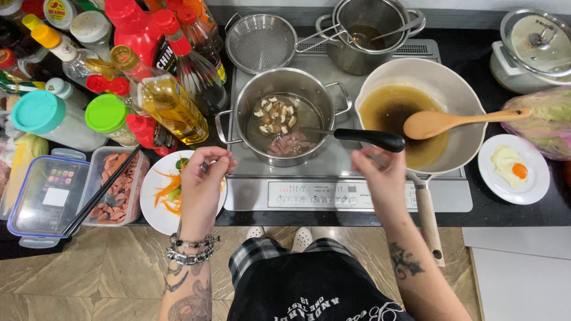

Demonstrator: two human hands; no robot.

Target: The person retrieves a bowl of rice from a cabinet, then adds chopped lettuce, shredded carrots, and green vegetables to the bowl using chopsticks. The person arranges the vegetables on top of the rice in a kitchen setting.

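My left hand (201, 185) hovers over a white plate (152, 215) of shredded carrot and greens, fingers bunched together; whether something small is pinched between them I cannot tell. My right hand (380, 176) is raised over the front of the induction cooktop (309, 194), fingers loosely apart, just below the black handle (369, 139) of a skimmer without gripping it. The skimmer's bowl (275, 116) rests in a steel pot (238, 113) and carries pale nut-like pieces; pinkish meat lies beneath in the liquid.
A white pan (416, 68) of brown liquid holds a wooden spoon (452, 122). A fried egg plate (514, 169) sits right. Left are a sliced-sausage tub (116, 187) with chopsticks (98, 193), an oil bottle (169, 104) and sauce bottles. Behind stand a strainer (260, 41) and a second pot (369, 30).
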